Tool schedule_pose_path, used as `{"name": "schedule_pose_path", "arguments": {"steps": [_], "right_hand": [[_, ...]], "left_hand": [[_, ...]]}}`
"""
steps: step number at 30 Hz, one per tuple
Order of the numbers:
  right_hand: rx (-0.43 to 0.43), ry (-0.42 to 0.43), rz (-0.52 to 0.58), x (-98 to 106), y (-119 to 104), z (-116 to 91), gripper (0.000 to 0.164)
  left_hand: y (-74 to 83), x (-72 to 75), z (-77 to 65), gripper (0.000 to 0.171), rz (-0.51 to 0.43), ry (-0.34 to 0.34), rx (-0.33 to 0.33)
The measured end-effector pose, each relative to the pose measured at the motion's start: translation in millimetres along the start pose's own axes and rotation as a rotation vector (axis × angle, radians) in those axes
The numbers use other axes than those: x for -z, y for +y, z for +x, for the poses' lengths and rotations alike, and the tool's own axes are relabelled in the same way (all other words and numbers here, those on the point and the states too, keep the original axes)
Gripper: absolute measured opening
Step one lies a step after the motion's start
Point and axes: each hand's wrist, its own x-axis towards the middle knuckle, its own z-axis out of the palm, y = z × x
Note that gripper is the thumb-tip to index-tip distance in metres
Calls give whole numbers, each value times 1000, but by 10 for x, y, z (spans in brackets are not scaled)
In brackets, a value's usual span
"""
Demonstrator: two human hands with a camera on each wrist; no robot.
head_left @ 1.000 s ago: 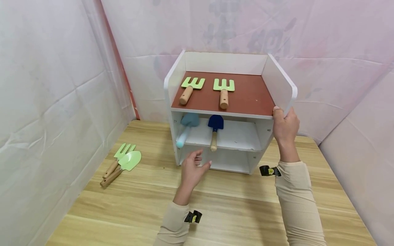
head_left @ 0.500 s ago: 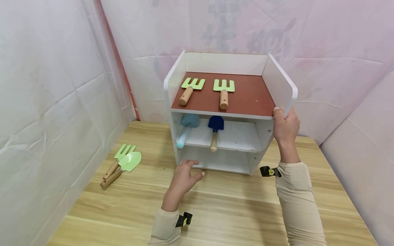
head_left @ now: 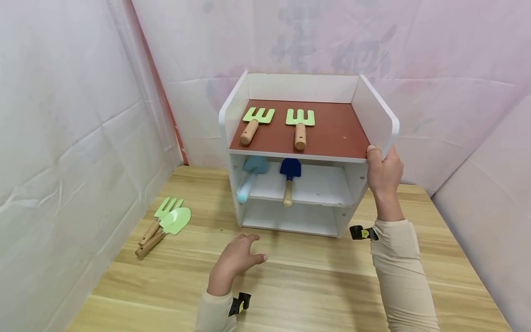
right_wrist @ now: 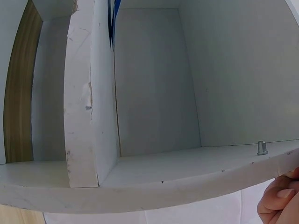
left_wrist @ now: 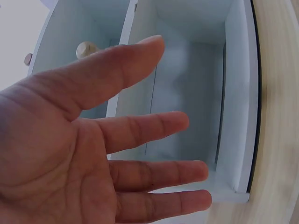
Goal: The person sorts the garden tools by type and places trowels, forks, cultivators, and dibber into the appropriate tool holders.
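A small white shelf unit [head_left: 303, 88] with a red-brown top board stands on the table. My right hand [head_left: 385, 177] grips the front edge of its right side panel, thumb by the top board. Lower and to the left, my left hand [head_left: 235, 259] hovers in front of the unit, fingers spread and holding nothing. Two green hand forks with wooden handles, a left one [head_left: 250, 132] and a right one [head_left: 300, 134], lie on the top. On the middle shelf are a light blue trowel [head_left: 247, 184] and a dark blue shovel [head_left: 290, 168].
At the table's left lie a green trowel [head_left: 177, 220] and another green fork [head_left: 151, 229], the trowel partly over the fork. The wood-grain table [head_left: 298, 286] is bounded by pale cloth walls [head_left: 83, 115]. The bottom compartment [left_wrist: 187, 93] faces my left palm.
My left hand has drawn back from below the middle shelf, down and to the left. My right hand keeps its grip on the side panel.
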Motion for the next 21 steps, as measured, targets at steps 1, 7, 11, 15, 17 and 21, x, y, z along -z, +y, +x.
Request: {"name": "schedule_pose_path", "arguments": {"steps": [1,7,11,15,17,21], "right_hand": [[2,0,-2,0,-3,-3,29],[18,-2,-2,0,-4,-8,29],[25,-2,-4,4,5,-7,32],[29,3,-6,5,8,-3,31],[30,2,-4,2,7,0,29],[29,-4,-3,-4,-3,5,31]], "left_hand": [[-14,7,-13,56,5,11,5],[-96,58,-70,52,12,58,44],[-158,96,-79,51,32,72,59],[-236,148,-85,51,71,85,76],[-280,183,-96,50,90,90,93],[-373,274,-125,49,124,102,135]]}}
